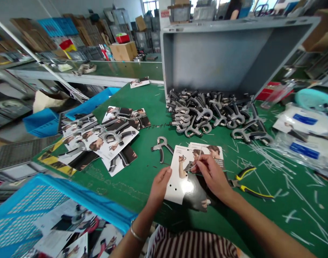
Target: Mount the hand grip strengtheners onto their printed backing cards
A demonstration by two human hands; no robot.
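Note:
My left hand (160, 184) grips the left edge of a printed cardboard card (177, 190), its thumb on top. The card shows small punched holes and a photo of a raised arm. Over the card, my right hand (214, 175) pinches a thin white plastic tie (200, 152). Another printed card (216, 150) lies partly beneath the first. Just beyond the cards rests a grey-and-black spring hand gripper (161, 145). To the right of my right hand are cutting pliers with yellow-and-black handles (244, 182), jaws partly hidden behind my wrist.
A tipped grey crate (215, 57) stands behind a heap of hand grippers (204, 111). Cards with grippers attached (110, 139) are piled at left. A blue basket (110, 204) sits at lower left. Loose ties (271, 159) and plastic-bagged packs (304, 122) lie at right.

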